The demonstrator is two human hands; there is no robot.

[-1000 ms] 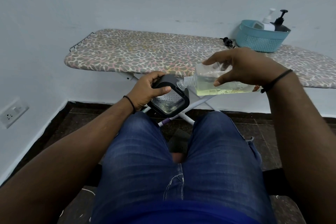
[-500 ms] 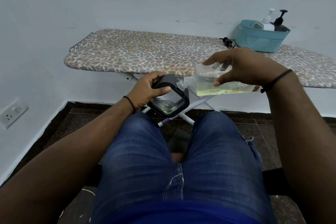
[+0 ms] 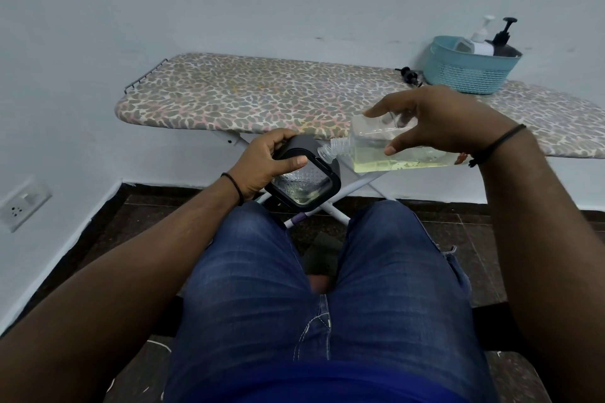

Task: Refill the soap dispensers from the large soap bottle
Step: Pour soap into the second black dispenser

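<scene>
Pouring step: large soap bottle (image 3: 393, 154) held tipped by right hand (image 3: 438, 123), neck at 3 o'clock of dispenser (image 3: 302, 181) gripped by left hand (image 3: 262, 162); steeper tilt judged needed

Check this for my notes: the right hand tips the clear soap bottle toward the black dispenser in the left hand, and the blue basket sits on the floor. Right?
Not quite. The blue basket sits on the ironing board, not the floor, as the head view shows. The rest holds: right hand, soap bottle, black dispenser, left hand.
</scene>
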